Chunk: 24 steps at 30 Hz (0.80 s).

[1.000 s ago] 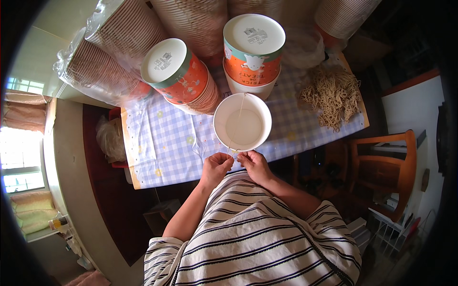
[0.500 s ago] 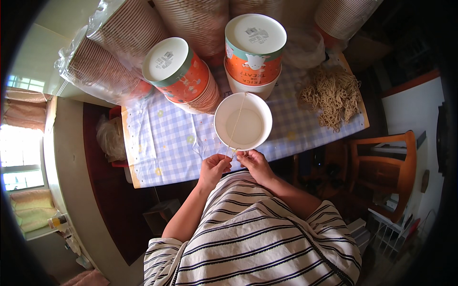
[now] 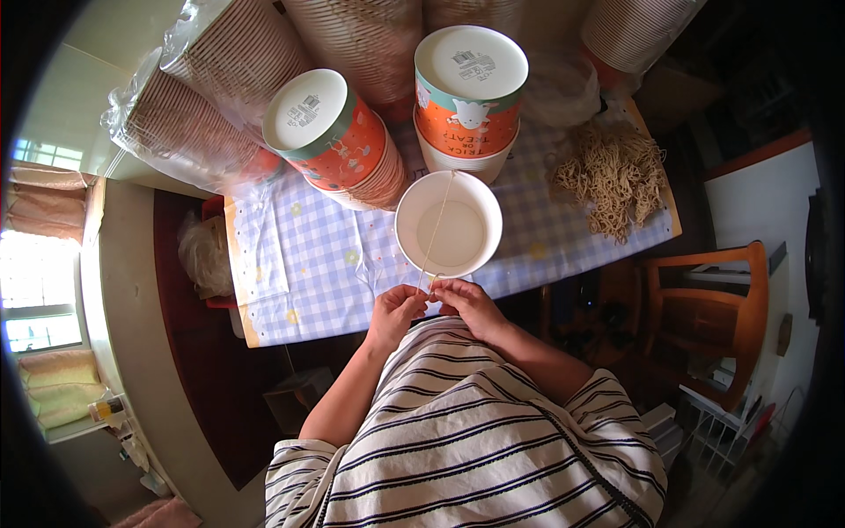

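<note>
Pale string, thin and taut, runs from the far rim of a white paper bowl across its open mouth to the near rim, where both hands meet. The left hand and the right hand each pinch the string's near end between fingertips, just beside the bowl, over the edge of the checked tablecloth. This looks like the fastening of a string handle to the bowl; any next move calls for fine fingertip work and steady tension. Behind the bowl stand two stacks of orange printed paper bowls, bottoms up, with bagged stacks beyond. A heap of loose cut strings lies well apart to the right.
</note>
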Tool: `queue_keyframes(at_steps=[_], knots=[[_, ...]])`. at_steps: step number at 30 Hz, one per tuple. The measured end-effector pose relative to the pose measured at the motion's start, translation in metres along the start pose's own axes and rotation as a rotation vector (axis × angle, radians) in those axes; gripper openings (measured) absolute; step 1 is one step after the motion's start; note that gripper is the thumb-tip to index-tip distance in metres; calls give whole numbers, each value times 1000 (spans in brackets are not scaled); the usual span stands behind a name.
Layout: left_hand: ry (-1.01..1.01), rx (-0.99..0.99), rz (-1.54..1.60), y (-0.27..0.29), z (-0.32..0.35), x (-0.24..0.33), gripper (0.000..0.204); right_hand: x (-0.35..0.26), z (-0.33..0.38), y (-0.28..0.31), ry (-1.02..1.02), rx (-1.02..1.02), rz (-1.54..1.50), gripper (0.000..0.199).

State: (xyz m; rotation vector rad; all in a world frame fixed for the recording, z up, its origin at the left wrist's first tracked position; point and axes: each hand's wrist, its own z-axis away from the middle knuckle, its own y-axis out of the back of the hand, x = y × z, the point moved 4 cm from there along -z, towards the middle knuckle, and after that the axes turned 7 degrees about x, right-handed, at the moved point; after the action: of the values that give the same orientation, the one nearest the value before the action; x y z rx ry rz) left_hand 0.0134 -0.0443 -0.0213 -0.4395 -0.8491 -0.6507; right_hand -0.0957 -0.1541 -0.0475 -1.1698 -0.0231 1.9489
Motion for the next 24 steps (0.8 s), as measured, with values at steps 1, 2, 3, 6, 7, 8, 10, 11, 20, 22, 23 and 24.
queue_keyframes(at_steps=[1, 2, 3, 6, 7, 8, 10, 11, 20, 22, 23, 24], knots=[[0, 0, 0, 0, 0, 0, 14, 0, 1, -1, -42, -47, -36, 26], [3, 10, 10, -1, 1, 0, 15, 0, 1, -3, -85, -95, -72, 27], [6, 20, 21, 0, 1, -1, 16, -2, 2, -4, -85, -95, -72, 27], [-7, 4, -31, 1, 2, -4, 14, -4, 3, -8, -67, -163, -47, 24], [-7, 4, -31, 1, 3, -4, 14, 0, 2, -7, -45, -147, -52, 22], [-11, -1, -35, 0, 4, -3, 14, 1, 1, -6, -23, -132, -58, 20], [-16, -5, -38, -1, 4, -4, 15, 0, 0, -5, -10, -132, -56, 18], [-26, -3, -47, 0, 3, -5, 15, 0, 0, -6, 1, -133, -54, 16], [-90, 41, -96, -1, 5, -2, 14, -3, 1, -8, 50, -108, -19, 12], [-112, 60, -102, 0, 6, 0, 14, -5, 2, -11, 28, -64, -52, 13], [-118, 72, -93, 1, 7, 1, 13, -5, 2, -10, 6, -19, -86, 13], [-124, 84, -84, 2, 8, 2, 13, -4, 1, -9, 6, -19, -86, 13]])
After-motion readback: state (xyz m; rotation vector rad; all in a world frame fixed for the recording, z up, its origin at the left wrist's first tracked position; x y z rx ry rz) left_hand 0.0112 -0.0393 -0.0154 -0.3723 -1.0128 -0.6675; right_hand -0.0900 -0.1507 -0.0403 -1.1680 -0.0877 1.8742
